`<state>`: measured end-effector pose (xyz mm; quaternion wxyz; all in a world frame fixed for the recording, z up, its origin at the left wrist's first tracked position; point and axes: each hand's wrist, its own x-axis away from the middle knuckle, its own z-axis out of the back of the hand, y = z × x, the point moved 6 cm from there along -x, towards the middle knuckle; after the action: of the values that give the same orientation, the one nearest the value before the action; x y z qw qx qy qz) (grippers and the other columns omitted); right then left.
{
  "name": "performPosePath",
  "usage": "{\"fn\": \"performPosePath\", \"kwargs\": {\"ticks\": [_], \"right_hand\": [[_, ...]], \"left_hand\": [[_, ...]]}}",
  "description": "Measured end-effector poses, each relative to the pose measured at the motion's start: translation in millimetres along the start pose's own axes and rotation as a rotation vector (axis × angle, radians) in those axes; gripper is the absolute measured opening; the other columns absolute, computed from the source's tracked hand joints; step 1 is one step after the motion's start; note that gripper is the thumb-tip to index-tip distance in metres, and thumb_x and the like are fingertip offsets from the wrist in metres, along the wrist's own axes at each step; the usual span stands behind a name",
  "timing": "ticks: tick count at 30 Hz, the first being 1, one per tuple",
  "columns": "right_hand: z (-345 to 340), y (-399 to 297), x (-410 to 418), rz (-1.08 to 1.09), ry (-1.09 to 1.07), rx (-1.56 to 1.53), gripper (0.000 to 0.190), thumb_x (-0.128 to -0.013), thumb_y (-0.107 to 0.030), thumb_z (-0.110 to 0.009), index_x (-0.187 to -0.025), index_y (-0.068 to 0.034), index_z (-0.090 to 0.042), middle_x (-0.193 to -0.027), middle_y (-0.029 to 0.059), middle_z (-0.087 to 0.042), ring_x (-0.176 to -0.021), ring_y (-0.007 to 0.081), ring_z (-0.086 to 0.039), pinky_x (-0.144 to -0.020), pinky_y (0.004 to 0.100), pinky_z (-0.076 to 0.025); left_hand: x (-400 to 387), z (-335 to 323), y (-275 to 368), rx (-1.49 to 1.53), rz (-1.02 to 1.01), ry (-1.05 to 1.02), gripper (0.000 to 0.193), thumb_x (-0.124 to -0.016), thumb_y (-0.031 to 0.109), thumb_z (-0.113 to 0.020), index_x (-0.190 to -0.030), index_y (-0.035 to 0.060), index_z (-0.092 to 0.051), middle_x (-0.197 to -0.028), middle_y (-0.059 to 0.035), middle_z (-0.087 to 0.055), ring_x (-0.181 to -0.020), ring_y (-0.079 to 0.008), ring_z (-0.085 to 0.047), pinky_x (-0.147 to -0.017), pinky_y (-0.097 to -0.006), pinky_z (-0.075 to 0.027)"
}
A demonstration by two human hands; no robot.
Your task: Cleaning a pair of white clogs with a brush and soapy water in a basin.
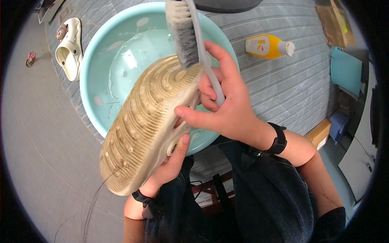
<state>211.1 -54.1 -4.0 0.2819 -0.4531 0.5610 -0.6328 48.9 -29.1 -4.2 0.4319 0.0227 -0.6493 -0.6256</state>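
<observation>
A clog with a dirty, ridged sole is held sole-up and tilted above a light-blue plastic basin. My left hand grips its lower side, with some fingers hidden behind it. My right hand has its fingers around the handle of a scrub brush, and its thumb rests on the clog's side. The brush's pale and dark bristles face left, beside the upper end of the sole. Shallow water lies in the basin.
A cream clog with a small animal charm sits left of the basin. To the right, a yellow bottle with a white cap lies on the grey tiled surface. Cardboard, a blue bin and a cardboard box are farther right.
</observation>
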Motion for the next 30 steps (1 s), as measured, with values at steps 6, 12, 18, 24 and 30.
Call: {"fn": "performPosePath", "kwargs": {"ticks": [6,12,18,24,30], "right_hand": [[0,5,2,-0.060,0.028,0.001,0.076,-0.067,-0.009,-0.070,-0.131,-0.007,-0.030,-0.060,-0.0045,-0.036,-0.049,0.0033,-0.032,-0.045,0.0198,-0.027],[1,3,2,-0.030,0.019,0.013,0.074,-0.067,-0.009,-0.070,-0.130,-0.007,-0.030,-0.059,-0.0041,-0.037,-0.049,0.0035,-0.033,-0.045,0.0202,-0.027],[-1,1,4,-0.034,-0.005,0.067,0.073,-0.072,-0.004,-0.065,-0.133,-0.004,-0.024,-0.062,-0.0053,-0.036,-0.051,0.0015,-0.033,-0.047,0.0178,-0.027],[13,-2,3,0.094,0.161,0.005,0.065,-0.079,0.002,-0.056,-0.134,-0.002,-0.021,-0.064,-0.0053,-0.038,-0.055,0.0017,-0.037,-0.051,0.0170,-0.032],[27,2,5,0.020,0.277,-0.078,0.059,-0.081,0.000,-0.056,-0.131,-0.001,-0.026,-0.062,-0.0058,-0.037,-0.057,0.0022,-0.037,-0.055,0.0177,-0.035]], "left_hand": [[-1,-1,6,-0.115,-0.021,-0.066,0.040,-0.087,0.021,-0.058,-0.124,0.0079,-0.053,-0.124,-0.0094,-0.053,-0.120,-0.0226,-0.044,-0.102,-0.0341,-0.029],[-1,1,0,-0.010,-0.011,-0.039,0.039,-0.087,0.020,-0.058,-0.124,0.0073,-0.052,-0.125,-0.0098,-0.053,-0.118,-0.0229,-0.046,-0.101,-0.0339,-0.031],[-2,1,2,0.011,-0.019,-0.049,0.040,-0.086,0.017,-0.059,-0.124,0.0046,-0.051,-0.124,-0.0089,-0.054,-0.117,-0.0204,-0.047,-0.101,-0.0322,-0.032],[-15,9,-4,0.690,-0.051,0.094,0.053,-0.084,0.014,-0.060,-0.131,0.0014,-0.040,-0.128,-0.0126,-0.049,-0.121,-0.0232,-0.043,-0.103,-0.0380,-0.030],[-16,21,-11,0.802,0.044,0.190,0.063,-0.081,0.020,-0.056,-0.134,-0.0035,-0.031,-0.136,-0.0187,-0.038,-0.127,-0.0298,-0.035,-0.107,-0.0424,-0.024]]}}
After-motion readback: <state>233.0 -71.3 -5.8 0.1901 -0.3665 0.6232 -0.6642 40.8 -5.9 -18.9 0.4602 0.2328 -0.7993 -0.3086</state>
